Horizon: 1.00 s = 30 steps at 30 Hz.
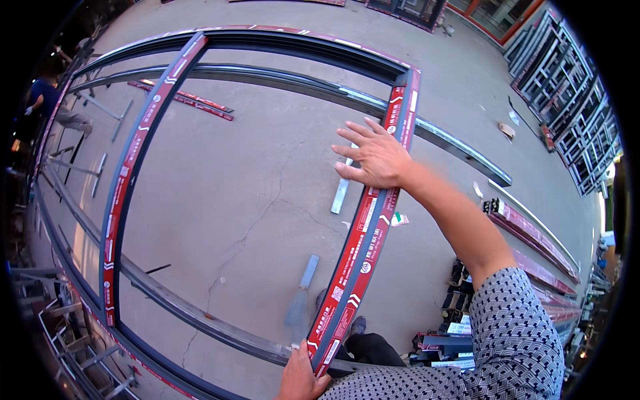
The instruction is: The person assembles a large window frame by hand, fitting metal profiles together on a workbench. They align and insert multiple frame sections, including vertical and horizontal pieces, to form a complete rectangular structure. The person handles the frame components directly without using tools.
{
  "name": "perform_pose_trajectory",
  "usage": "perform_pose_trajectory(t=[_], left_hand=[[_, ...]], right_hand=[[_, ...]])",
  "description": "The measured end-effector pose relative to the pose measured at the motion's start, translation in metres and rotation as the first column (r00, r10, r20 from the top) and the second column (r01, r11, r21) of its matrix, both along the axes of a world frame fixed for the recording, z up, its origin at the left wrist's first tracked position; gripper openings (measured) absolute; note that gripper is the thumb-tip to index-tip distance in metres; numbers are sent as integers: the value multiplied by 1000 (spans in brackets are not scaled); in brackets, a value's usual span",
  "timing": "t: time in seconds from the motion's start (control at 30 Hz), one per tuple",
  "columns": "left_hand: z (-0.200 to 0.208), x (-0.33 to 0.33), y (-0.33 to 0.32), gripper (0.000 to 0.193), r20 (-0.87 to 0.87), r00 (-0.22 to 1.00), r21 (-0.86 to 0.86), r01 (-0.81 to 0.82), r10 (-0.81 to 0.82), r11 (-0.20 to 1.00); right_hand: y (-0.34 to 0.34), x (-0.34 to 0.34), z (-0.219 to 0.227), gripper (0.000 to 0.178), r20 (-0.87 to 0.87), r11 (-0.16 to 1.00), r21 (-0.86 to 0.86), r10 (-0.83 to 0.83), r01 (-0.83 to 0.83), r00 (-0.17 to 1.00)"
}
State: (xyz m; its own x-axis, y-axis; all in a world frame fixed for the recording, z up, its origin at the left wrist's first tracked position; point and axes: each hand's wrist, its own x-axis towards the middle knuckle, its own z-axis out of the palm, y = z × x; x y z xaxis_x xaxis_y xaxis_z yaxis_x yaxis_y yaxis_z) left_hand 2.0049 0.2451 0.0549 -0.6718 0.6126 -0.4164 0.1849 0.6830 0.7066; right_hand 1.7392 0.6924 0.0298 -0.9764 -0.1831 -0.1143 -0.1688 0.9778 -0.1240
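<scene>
A large dark metal window frame (353, 263), its faces covered in red and white protective film, lies across long metal rails in front of me. My right hand (377, 157) rests on its right side bar, fingers spread and pointing inward over the opening. At the near end of that same bar, my left hand (303, 377) is closed around the edge, with part of the grip hidden beneath. A crossbar (143, 143) divides the frame toward the left. Under it run a far support rail (460, 147) and a near support rail (193, 313).
Stacked metal grilles (567, 100) lean at the far right. Film-wrapped profiles (533, 233) lie on the floor to my right. Red strips (187, 100) show through the frame's opening. A person in blue (45, 97) is at the far left. Metal stands (80, 347) are at lower left.
</scene>
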Motion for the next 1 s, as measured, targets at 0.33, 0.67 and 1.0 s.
perform_pose_trajectory(t=[0.33,0.67,1.0], left_hand=[[-2,6,-5,105,31,998,-103,-50,54,993],[-9,20,-5,98,-155,980,-107,-141,123,984],[-21,32,-1,70,-396,899,-153,-266,187,952]], right_hand=[[-117,132,15,57,-42,962,-214,164,-169,986],[-178,201,15,37,-261,914,-325,161,-244,952],[-245,307,-8,53,-300,872,-381,198,-307,933]])
